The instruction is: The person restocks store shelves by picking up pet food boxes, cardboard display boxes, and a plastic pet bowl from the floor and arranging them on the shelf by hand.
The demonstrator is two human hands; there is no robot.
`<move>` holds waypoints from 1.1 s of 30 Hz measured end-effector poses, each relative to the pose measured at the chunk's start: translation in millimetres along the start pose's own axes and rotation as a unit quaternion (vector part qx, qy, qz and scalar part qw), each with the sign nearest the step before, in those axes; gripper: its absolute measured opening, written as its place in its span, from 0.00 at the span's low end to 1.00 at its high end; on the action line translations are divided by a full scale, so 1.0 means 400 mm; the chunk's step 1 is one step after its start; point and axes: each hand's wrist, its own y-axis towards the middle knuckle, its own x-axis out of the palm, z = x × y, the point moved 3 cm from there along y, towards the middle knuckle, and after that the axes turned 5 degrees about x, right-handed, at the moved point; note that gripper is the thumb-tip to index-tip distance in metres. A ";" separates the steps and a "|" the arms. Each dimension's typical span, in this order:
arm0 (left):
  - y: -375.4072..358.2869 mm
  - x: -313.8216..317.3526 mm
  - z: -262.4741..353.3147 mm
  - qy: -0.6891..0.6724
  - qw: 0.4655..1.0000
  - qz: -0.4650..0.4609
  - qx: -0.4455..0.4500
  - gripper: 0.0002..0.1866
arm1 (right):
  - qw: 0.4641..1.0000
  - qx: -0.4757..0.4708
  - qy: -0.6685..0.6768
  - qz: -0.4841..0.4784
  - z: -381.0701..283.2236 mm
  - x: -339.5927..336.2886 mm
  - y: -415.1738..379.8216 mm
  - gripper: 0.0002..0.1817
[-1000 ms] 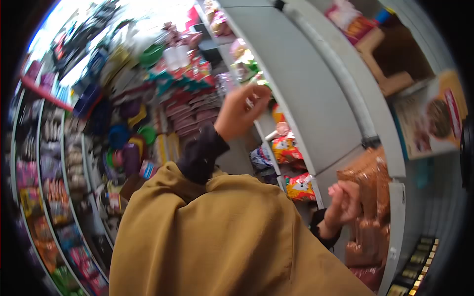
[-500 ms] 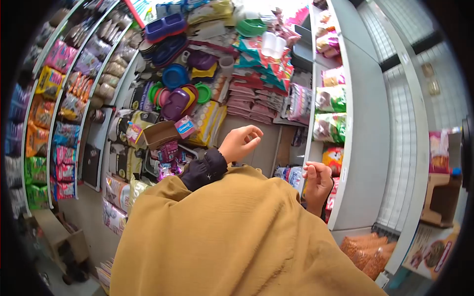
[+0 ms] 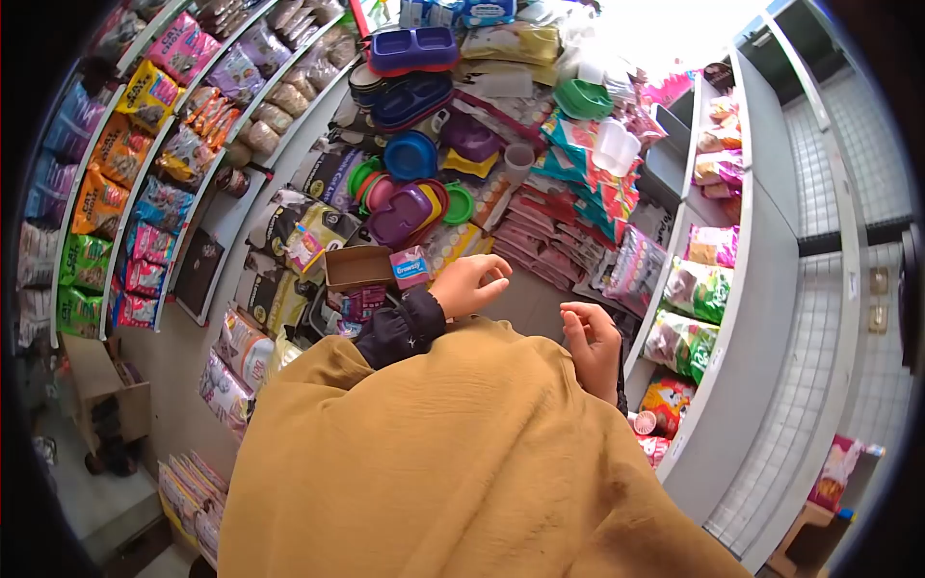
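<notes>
My left hand [image 3: 470, 285] is held in front of my body with its fingers loosely bent and a little apart, and nothing shows in it. Just left of it are a small blue and pink box [image 3: 410, 268] and an open brown carton [image 3: 361, 268]. My right hand [image 3: 592, 347] hovers to the right, fingers curled together; whatever they hold, if anything, is hidden. Packets on the white shelf [image 3: 718, 371] are nearest to it. Both hands are above the tan cloth [image 3: 462, 453] over my body.
Pet food packets [image 3: 123, 146] line the left shelves. Ahead lie a purple double bowl [image 3: 414, 50], a blue bowl [image 3: 410, 155], a green bowl [image 3: 583, 99] and stacked pink packets [image 3: 547, 236]. An open cardboard box [image 3: 101, 395] stands low at left.
The view has turned, so the bowls and the left shelves sit further right in it. My right hand has come nearer to my left hand, its fingers still curled.
</notes>
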 end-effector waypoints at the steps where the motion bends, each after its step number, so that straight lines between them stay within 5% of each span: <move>1: -0.005 -0.009 -0.021 -0.003 1.000 0.013 -0.020 0.12 | 1.000 0.001 0.000 -0.009 0.003 0.008 0.024 0.07; 10: -0.055 0.030 -0.370 -0.166 0.934 0.172 -0.266 0.12 | 0.980 -0.020 -0.026 -0.195 0.050 0.117 0.296 0.08; 17: -0.024 0.021 -0.445 -0.188 0.869 0.303 -0.344 0.11 | 0.935 -0.050 -0.066 -0.345 0.189 0.234 0.589 0.08; 19: -0.020 0.037 -0.459 -0.230 0.834 0.324 -0.382 0.11 | 0.909 -0.156 -0.096 -0.375 0.222 0.292 0.674 0.09; 27: -0.049 0.102 -0.551 -0.360 0.691 0.456 -0.430 0.12 | 0.836 -0.122 -0.140 -0.517 0.287 0.566 0.812 0.17; 31: -0.080 0.135 -0.609 -0.345 0.651 0.520 -0.432 0.13 | 0.858 -0.085 -0.128 -0.491 0.376 0.687 0.778 0.23; 33: -0.097 0.139 -0.656 -0.336 0.642 0.536 -0.433 0.12 | 0.884 0.021 -0.041 -0.465 0.495 0.748 0.751 0.28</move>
